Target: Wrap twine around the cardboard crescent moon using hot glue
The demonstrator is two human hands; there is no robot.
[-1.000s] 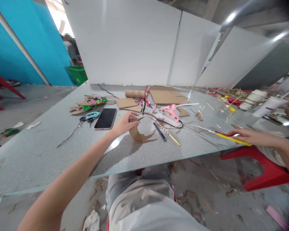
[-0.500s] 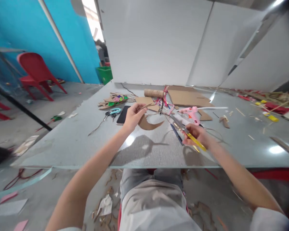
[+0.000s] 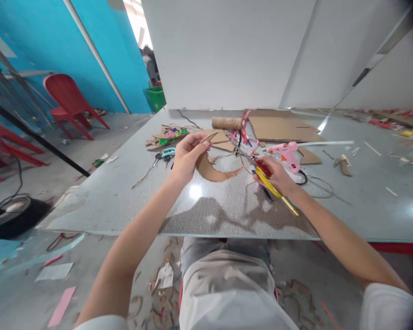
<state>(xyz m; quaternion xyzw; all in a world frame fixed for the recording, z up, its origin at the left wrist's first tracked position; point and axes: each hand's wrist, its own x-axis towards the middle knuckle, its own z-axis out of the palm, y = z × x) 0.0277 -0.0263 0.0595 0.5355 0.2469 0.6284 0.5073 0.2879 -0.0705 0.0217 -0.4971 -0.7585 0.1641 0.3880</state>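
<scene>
My left hand [image 3: 189,153] pinches a crescent-shaped piece of brown cardboard [image 3: 215,175] near its upper end, holding it above the table. The curved lower tip points right. My right hand [image 3: 273,174] is closed around a yellow-handled cutter [image 3: 270,184] with a long metal blade, angled up and left toward the crescent. A thin gold-ended stick, like a pencil [image 3: 292,208], sticks out below the same hand; its other end is hard to make out. Under the right hand a dark pen [image 3: 266,195] lies on the table.
Behind my hands are a twine roll [image 3: 227,123], cardboard sheets [image 3: 278,126] and a pink glue gun [image 3: 289,156]. Blue-handled pliers [image 3: 167,153] lie left, near decorated cardboard pieces [image 3: 165,137]. Scraps are scattered at right and on the floor. A white panel [image 3: 227,55] stands behind the table.
The cutter in my right hand has come up and left, nearer the crescent. My left hand keeps hold of the cardboard, which has tilted slightly. The whole view has shifted a little.
</scene>
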